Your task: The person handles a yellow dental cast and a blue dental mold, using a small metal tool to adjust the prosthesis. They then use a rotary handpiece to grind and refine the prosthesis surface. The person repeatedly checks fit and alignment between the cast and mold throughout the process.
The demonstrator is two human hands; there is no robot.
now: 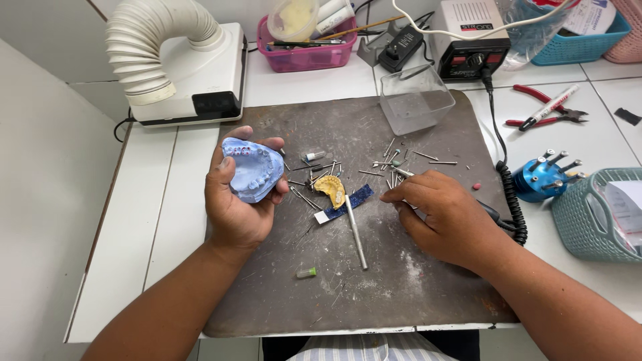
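Head view. Nearest the camera: two bare forearms enter from the bottom edge over a striped garment, both reaching onto a dark grey work mat (374, 294). The mat's near edge runs flush with the front edge of the white tabletop (134, 254). The lower half of the mat carries only one small green-tipped cylinder (306, 273) and pale dust, so that stretch is open. A bare strip of tabletop lies left of the mat.

Left hand (239, 200): palm up, raised over the mat's left edge, fingers curled around one blue dental cast (252, 168), teeth side facing up. The grasp is firm on the cast.

Right hand (441, 210): palm down, resting on the mat right of centre, fingertips (394, 196) drawn together at the scattered metal burs (394, 160). Whether they pinch one cannot be told.

Between the hands: one yellow dental piece (332, 189) resting on one blue strip (344, 204), with one long metal rod (356, 234) touching them and pointing towards the camera.

Counts elsewhere: one clear plastic box (416, 100) at the mat's far edge; one white suction unit with ribbed hose (180, 67) far left; one pink basket (304, 53); one control box (468, 40); one blue bur stand (545, 175) right of the mat; one red-handled pliers (542, 107); one teal basket (602, 214) at the right edge. A coiled black cord (511, 200) runs along the mat's right edge.
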